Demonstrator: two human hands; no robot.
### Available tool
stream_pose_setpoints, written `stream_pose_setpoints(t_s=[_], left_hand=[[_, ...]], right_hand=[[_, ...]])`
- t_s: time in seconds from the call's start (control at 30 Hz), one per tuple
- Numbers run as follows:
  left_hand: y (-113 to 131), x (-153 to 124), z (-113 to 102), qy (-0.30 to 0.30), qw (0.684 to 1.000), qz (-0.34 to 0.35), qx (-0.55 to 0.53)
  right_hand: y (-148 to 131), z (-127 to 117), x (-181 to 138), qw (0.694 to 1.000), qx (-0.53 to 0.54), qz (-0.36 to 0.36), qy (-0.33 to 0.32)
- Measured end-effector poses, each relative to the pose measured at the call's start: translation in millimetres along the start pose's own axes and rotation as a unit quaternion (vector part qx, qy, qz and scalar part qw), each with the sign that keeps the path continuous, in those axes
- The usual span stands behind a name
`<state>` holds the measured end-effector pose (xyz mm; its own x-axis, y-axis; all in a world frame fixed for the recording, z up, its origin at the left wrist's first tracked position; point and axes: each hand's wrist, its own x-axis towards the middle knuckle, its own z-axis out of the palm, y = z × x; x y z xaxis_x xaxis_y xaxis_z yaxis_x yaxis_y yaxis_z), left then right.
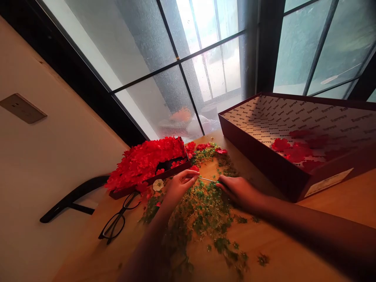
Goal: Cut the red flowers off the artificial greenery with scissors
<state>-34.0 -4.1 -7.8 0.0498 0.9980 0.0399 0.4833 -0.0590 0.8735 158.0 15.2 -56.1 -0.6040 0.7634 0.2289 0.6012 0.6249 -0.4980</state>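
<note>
A thin, pale artificial flower stem [208, 179] stretches between my two hands above the table. My left hand [182, 184] pinches its left end with the fingertips, beside a red petal piece [194, 168]. My right hand [236, 190] is closed around the other end, where a bit of green shows. Under and between the hands lie many loose green artificial sprigs [205, 209]. Left of my left hand, red artificial petals [147, 154] heap over a shallow dark box [176, 169]. One white flower [158, 185] rests by that box's front edge.
A large dark-red open box [261, 164] with a printed lining stands on the right, red flowers [293, 150] inside it. Black-framed glasses [116, 225] lie on the wooden table [88, 252] at left. Behind are a window [188, 58] and a wall; a black chair arm [75, 192] shows at left.
</note>
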Motion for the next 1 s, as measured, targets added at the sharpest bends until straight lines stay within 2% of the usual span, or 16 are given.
stream_pose_setpoints(t_s=[0.2, 0.43, 0.63, 0.73, 0.83, 0.93, 1.0], left_hand=[[1.7, -4.8, 11.4, -0.033, 0.999, 0.032, -0.004], [4.1, -6.8, 14.1, -0.01, 0.994, 0.066, 0.082], [12.3, -12.7, 25.7, -0.057, 0.99, 0.078, 0.1], [12.7, -7.5, 15.1, -0.02, 0.995, 0.067, 0.075], [0.7, 3.1, -5.8, 0.062, 0.996, 0.028, 0.056], [-18.8, 13.3, -18.0, 0.126, 0.985, 0.008, 0.12], [-29.2, 18.2, -15.6, 0.124, 0.975, 0.034, 0.183]], right_hand=[[-0.2, 0.4, 0.5, 1.0, 0.004, 0.0, -0.004], [0.5, 0.4, 0.6, 1.0, 0.005, -0.022, -0.001], [-1.6, 2.3, -0.4, 0.999, -0.014, -0.047, -0.022], [0.7, 2.3, 1.3, 1.0, 0.013, -0.02, 0.001], [4.4, 1.9, 3.8, 0.993, 0.091, 0.043, 0.069], [5.9, 1.8, 5.7, 0.981, 0.14, 0.081, 0.108], [5.2, 1.7, 6.0, 0.981, 0.147, 0.08, 0.102]])
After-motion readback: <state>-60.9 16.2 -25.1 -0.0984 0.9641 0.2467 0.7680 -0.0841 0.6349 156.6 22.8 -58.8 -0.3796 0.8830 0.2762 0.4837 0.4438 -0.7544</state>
